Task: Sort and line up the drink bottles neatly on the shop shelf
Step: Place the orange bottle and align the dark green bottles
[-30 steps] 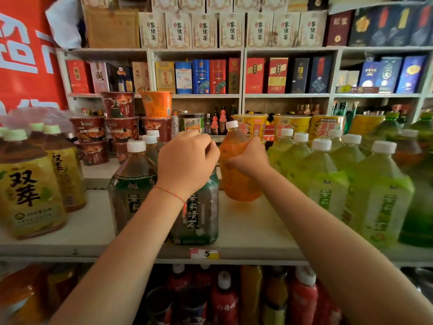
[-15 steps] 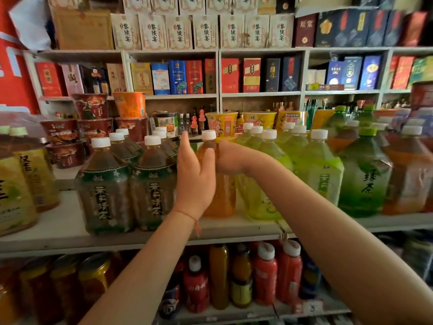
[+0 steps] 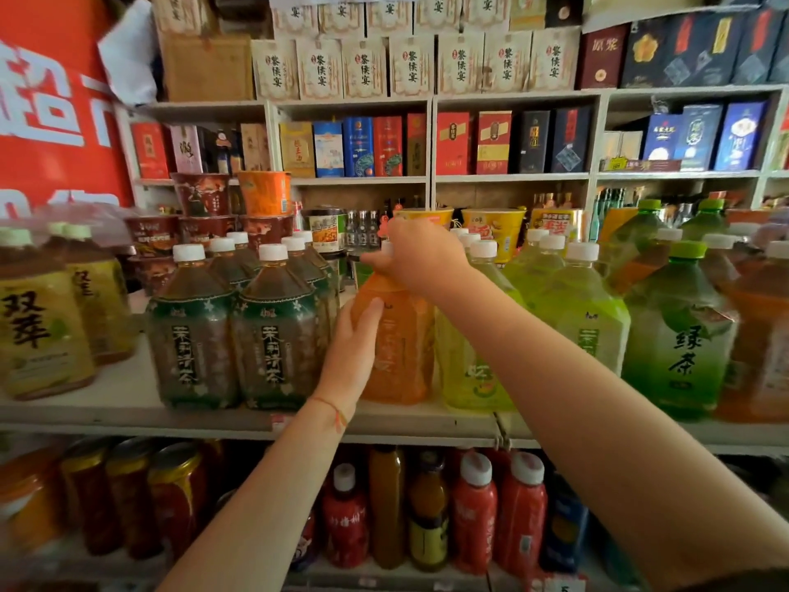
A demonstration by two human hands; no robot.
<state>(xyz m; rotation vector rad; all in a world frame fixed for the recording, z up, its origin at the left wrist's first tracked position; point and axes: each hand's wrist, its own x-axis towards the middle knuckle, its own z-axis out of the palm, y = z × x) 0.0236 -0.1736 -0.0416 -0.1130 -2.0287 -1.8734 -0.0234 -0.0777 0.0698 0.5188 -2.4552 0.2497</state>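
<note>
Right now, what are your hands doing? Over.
Right hand grips orange bottle neck. Left hand flat on its side. Dark bottles and yellow bottle close beside.

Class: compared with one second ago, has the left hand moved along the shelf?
Yes. The left hand has left the dark tea bottles and shifted right onto the orange bottle, whose neck the right hand grips.
</note>
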